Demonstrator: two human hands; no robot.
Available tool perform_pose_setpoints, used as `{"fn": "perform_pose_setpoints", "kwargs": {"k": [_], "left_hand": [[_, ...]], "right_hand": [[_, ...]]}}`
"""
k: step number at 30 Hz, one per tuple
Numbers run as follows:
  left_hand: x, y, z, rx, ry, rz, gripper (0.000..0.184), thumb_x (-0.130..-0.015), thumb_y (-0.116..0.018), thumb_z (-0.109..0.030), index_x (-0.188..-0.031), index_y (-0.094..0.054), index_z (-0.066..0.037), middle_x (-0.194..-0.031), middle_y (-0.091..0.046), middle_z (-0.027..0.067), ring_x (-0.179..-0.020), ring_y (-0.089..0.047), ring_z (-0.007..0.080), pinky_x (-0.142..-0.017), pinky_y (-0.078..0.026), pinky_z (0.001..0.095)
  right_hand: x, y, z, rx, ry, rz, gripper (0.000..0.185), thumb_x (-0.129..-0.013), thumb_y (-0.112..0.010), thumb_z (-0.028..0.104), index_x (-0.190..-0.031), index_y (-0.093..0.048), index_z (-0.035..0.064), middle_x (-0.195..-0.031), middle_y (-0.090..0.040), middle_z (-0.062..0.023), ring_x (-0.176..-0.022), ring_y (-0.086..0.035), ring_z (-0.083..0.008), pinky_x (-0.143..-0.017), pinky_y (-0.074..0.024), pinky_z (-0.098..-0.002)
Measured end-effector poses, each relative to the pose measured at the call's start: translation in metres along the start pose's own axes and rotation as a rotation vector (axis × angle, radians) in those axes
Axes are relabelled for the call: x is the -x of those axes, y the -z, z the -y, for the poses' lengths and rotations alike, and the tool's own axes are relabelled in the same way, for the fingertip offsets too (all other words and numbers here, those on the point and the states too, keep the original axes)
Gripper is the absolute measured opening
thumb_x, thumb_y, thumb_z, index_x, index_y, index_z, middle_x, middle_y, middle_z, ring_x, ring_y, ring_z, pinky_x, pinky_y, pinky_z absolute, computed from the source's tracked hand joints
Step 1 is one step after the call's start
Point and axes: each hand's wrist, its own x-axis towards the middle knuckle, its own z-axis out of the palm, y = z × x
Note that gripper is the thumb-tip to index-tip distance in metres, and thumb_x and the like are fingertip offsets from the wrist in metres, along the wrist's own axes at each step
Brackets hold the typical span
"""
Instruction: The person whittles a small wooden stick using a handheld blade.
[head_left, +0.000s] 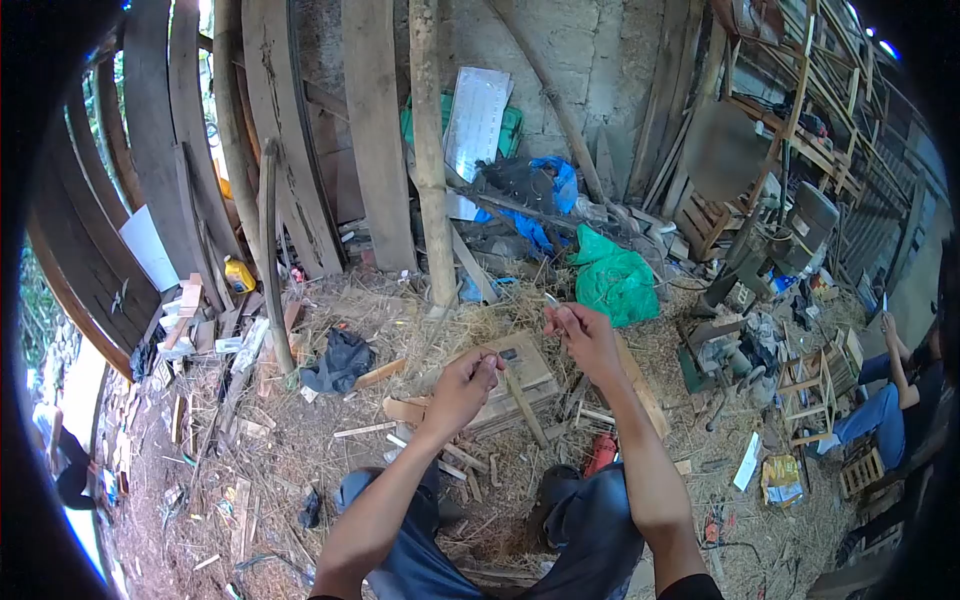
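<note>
My left hand (pixel 465 387) is raised in front of me with its thumb and fingers pinched together; what they hold, if anything, is too small to make out. To its right, and a little higher, my right hand (pixel 588 342) is also closed in a pinch. A small pale tip shows above its fingers, but I cannot tell what it belongs to. Below and between the hands lies a hammer (pixel 524 405) with a dark head and a wooden handle. It rests against a low wooden block (pixel 535 372) on the littered ground.
A red cylinder (pixel 601 453) lies near my right knee. Ahead are a wooden post (pixel 430 170), a black bag (pixel 340 362) and a green sack (pixel 612 278). A yellow bottle (pixel 239 274) stands at the left. At the far right sits another person (pixel 885 400) beside a small wooden frame (pixel 803 397).
</note>
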Motion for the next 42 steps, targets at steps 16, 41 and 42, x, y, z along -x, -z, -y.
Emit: {"fn": "perform_pose_setpoints", "kwargs": {"k": [16,41,42], "left_hand": [[0.004,-0.007,-0.005,-0.397,-0.219,-0.112,0.014,-0.092,-0.048,-0.012,-0.097,-0.058,-0.003,-0.075,-0.056,0.0086,-0.062,-0.050,0.0156,-0.059,-0.041,0.0281],[0.003,-0.001,-0.005,-0.452,-0.232,-0.125,0.011,-0.090,-0.051,-0.010,-0.091,-0.058,-0.002,-0.068,-0.056,0.0127,-0.056,-0.050,0.0225,-0.057,-0.041,0.0319],[0.002,-0.002,-0.002,-0.428,-0.270,-0.126,0.011,-0.090,-0.051,-0.010,-0.091,-0.058,-0.002,-0.067,-0.056,0.0128,-0.056,-0.050,0.0229,-0.057,-0.041,0.0322]], "right_hand": [[0.017,-0.032,0.031,-0.385,-0.389,0.311,0.018,-0.091,-0.056,0.019,-0.088,-0.060,0.0018,-0.069,-0.056,0.0001,-0.049,-0.036,-0.0032,-0.041,-0.0263,-0.0198],[0.017,-0.029,0.026,-0.551,-0.350,0.235,0.020,-0.090,-0.057,0.020,-0.100,-0.061,0.0033,-0.074,-0.056,0.0019,-0.051,-0.037,-0.0037,-0.043,-0.0268,-0.0187],[0.017,-0.027,0.024,-0.558,-0.352,0.226,0.020,-0.090,-0.057,0.020,-0.100,-0.061,0.0033,-0.074,-0.056,0.0019,-0.051,-0.037,-0.0037,-0.043,-0.0268,-0.0187]]}}
